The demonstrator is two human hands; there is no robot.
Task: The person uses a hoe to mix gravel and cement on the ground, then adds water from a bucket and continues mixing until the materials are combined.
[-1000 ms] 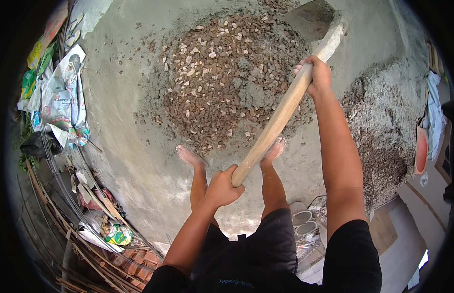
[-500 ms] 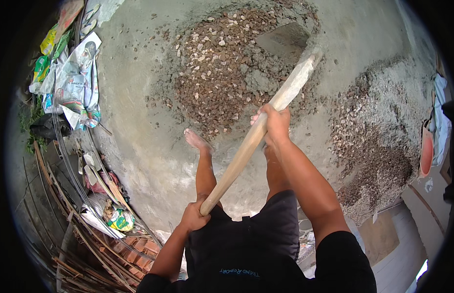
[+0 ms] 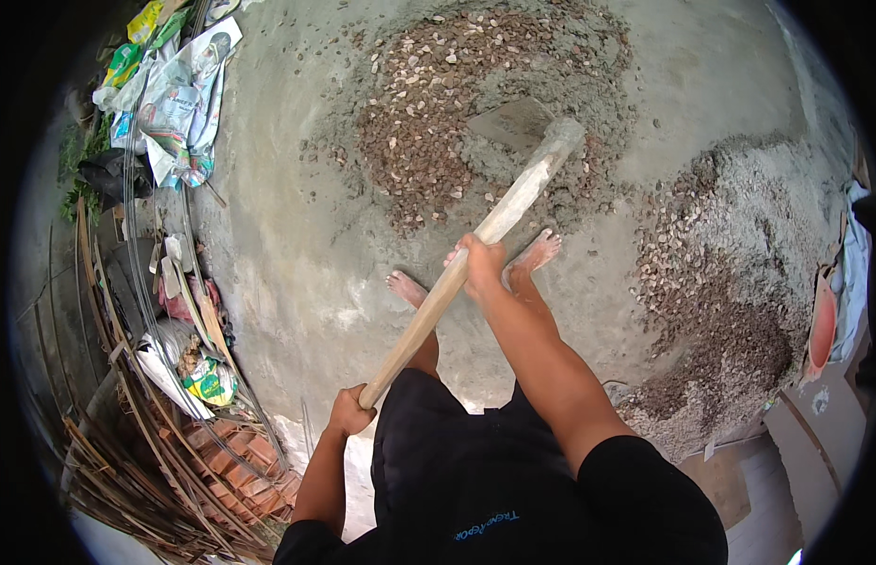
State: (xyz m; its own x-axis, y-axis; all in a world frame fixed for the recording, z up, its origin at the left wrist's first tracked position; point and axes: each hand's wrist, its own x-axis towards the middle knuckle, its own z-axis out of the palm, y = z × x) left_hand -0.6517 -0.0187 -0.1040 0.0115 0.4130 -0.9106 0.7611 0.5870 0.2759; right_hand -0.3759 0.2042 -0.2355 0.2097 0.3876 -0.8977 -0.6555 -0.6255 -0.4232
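A long-handled hoe slants across in front of me, its wooden handle pale and smeared with cement toward the far end. My left hand is closed round the handle's near end, by my left thigh. Farther up, around the middle, my right hand wraps the same handle. The hoe's flat grey blade lies against wet grey mortar in a heap of gravel and mortar. Some of the blade's edge is hidden in the mix.
My bare feet stand on the cement-smeared floor, near the heap. A second pile of gravel and sand spreads at right. Along the left lie plastic sacks, bent rods and red bricks.
The hoe's blade has come toward me and to the left through the heap. Both hands keep their grip on the handle. My right foot now shows beside the handle.
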